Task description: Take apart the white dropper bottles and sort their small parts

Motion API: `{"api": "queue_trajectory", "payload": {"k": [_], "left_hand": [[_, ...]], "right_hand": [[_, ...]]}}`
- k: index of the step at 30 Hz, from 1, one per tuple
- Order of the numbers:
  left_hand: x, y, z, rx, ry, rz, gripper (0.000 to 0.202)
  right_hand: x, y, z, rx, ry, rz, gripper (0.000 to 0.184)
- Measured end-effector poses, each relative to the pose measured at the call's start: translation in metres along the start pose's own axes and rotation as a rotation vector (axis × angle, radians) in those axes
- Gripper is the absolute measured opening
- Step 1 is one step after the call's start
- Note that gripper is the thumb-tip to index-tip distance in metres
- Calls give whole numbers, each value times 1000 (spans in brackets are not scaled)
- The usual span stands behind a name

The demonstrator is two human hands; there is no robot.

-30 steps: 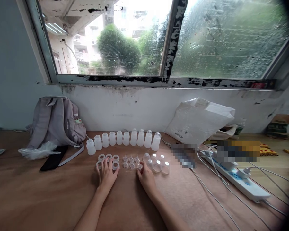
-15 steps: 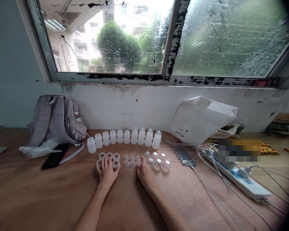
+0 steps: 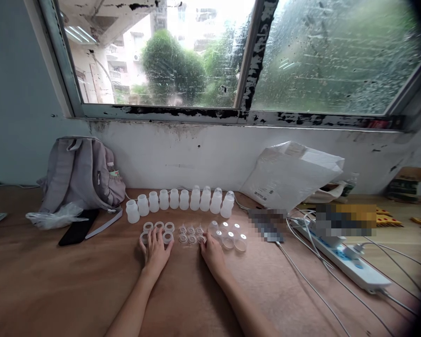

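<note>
My left hand lies flat on the wooden table, fingers spread, its tips among the white screw rings. My right hand rests palm down beside it, fingertips touching the small clear teats. To the right of that hand lie clear dome caps. Behind these parts stands a row of small white plastic bottles; the rightmost few carry teats and caps. Neither hand holds anything.
A grey backpack leans on the wall at the left, with a crumpled plastic bag and a black phone in front. A white parcel bag sits at the right. A white power strip and cables trail across the right side.
Both hands stay almost still on the table. The view has shifted slightly; the right fingertips have crept a little towards the teats.
</note>
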State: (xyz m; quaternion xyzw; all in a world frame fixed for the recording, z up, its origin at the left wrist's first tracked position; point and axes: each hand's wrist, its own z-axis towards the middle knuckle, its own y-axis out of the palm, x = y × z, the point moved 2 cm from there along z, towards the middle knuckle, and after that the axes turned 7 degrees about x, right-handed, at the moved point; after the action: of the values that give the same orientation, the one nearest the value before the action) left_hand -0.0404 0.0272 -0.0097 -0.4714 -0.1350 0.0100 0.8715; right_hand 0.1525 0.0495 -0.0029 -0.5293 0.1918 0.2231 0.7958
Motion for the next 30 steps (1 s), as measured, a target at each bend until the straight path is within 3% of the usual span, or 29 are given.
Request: {"api": "queue_trajectory", "payload": {"k": [5, 10, 15, 21, 25, 30], "left_hand": [[1, -2, 0, 27, 2, -21, 50], [14, -15, 12, 149, 94, -122, 39], [49, -22, 65, 170, 237, -159, 35], [109, -10, 136, 119, 404, -168, 46], [134, 2, 148, 102, 462, -196, 50], [140, 9, 144, 112, 427, -232, 36]], "right_hand": [[1, -4, -3, 42, -31, 52, 28], [1, -14, -4, 106, -100, 227, 29], [4, -30, 1, 232, -164, 285, 29], [10, -39, 3, 283, -148, 299, 28], [10, -41, 1, 287, -140, 315, 28], [8, -42, 0, 303, -156, 332, 27]]}}
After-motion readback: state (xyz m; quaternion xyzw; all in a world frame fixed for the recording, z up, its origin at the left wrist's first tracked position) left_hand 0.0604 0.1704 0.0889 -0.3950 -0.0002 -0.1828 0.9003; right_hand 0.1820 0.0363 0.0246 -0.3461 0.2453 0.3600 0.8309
